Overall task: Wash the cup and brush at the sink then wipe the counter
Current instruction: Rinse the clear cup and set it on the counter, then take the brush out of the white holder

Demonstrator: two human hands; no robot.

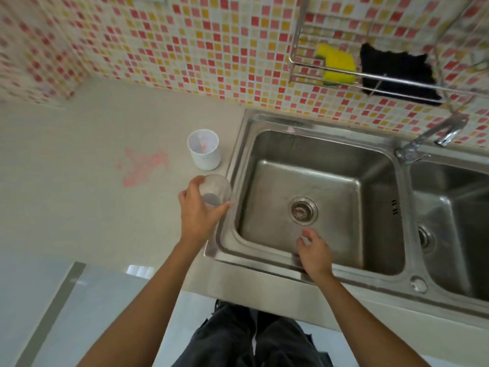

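My left hand (197,210) grips a clear plastic cup (215,190) just above the counter, next to the left rim of the steel sink (239,144). A little dark liquid shows at the cup's bottom. Behind it on the counter stands a white cup (204,151) with a pink-tipped brush (203,145) inside. My right hand (315,254) hovers over the near edge of the left basin, fingers apart, holding nothing. A pink stain (144,165) is smeared on the beige counter (79,194) left of the cups.
A tap (434,135) stands behind the divider between the two basins. On the tiled wall hangs a wire rack (299,62) with a yellow sponge (337,64) and a black cloth (397,72). The drain (303,210) sits mid-basin.
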